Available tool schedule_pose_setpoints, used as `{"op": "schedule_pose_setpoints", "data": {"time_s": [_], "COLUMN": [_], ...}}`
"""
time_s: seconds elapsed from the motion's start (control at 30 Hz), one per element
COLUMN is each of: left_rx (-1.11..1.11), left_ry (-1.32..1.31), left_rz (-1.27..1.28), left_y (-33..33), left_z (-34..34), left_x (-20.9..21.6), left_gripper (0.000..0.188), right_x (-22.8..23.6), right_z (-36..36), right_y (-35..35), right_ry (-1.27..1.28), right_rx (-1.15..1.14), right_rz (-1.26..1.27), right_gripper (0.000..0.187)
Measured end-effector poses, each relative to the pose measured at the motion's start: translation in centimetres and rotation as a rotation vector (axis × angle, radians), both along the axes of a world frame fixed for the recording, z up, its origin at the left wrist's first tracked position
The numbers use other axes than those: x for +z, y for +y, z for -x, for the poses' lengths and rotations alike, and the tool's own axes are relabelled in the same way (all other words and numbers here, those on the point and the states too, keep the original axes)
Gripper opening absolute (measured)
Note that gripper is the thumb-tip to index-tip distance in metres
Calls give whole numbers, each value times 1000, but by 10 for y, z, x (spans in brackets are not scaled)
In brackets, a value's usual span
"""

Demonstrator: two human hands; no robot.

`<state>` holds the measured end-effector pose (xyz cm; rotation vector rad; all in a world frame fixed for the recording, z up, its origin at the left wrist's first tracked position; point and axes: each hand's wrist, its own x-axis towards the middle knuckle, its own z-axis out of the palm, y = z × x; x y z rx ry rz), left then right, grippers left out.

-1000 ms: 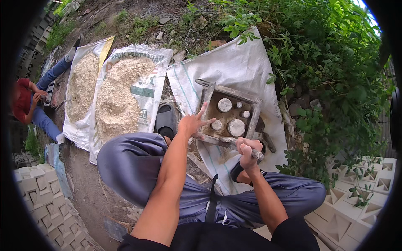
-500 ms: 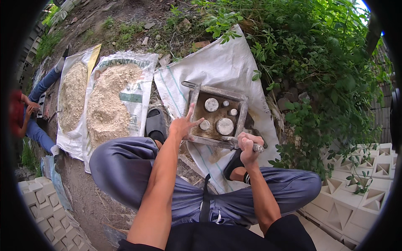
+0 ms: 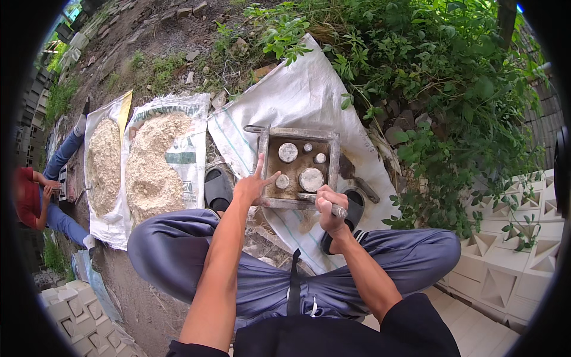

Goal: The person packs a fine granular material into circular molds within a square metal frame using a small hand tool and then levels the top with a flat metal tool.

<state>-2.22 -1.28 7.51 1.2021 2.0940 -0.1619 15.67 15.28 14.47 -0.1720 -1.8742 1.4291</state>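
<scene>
A square wooden frame [image 3: 336,160] lies on a white woven sack [image 3: 297,83], packed inside with brownish sand [image 3: 295,165]. Several pale round discs of different sizes are set in the sand, the largest disc [image 3: 311,179] at the near right. My left hand [image 3: 250,189] rests on the frame's near left corner, fingers spread, holding nothing. My right hand [image 3: 331,208] grips a grey stick-like tool [image 3: 339,210]. Its far end reaches over the frame's near side, close to the largest disc. A trowel [image 3: 366,189] lies on the sack, right of the frame.
Two sacks on the left bear heaps of pale powder [image 3: 156,160] and coarser material [image 3: 104,160]. A person in a red top [image 3: 30,193] sits at the far left. Leafy plants [image 3: 428,89] grow at right; patterned pale blocks [image 3: 505,262] are stacked below them.
My right hand has moved left with the tool, whose far end now reaches inside the frame's near edge. The trowel now shows more clearly. My left hand stays on the frame's corner.
</scene>
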Motion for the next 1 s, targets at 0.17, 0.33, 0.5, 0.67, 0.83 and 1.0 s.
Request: {"op": "schedule_pose_setpoints", "data": {"time_s": [0.17,0.33,0.5,0.67,0.83,1.0], "left_rx": [7,182,214,219,273,303], "left_ry": [121,65,64,-14,20,21], "left_rz": [66,-81,-265,-186,-200,-263], "left_y": [15,13,14,17,19,9], "left_z": [-23,-30,-33,-31,-32,-35], "left_x": [4,-39,-40,-26,-28,-32], "left_gripper": [121,140,149,156,152,147], "right_x": [41,-10,58,1,49,9], "right_z": [-1,1,-8,-15,-22,-17], "right_y": [7,5,10,8,14,7], "right_ry": [3,-272,-198,-233,-114,-286], "right_rx": [117,-29,12,10,67,-24], "right_rz": [-9,44,135,65,186,118], "right_gripper": [19,33,28,21,21,20]}}
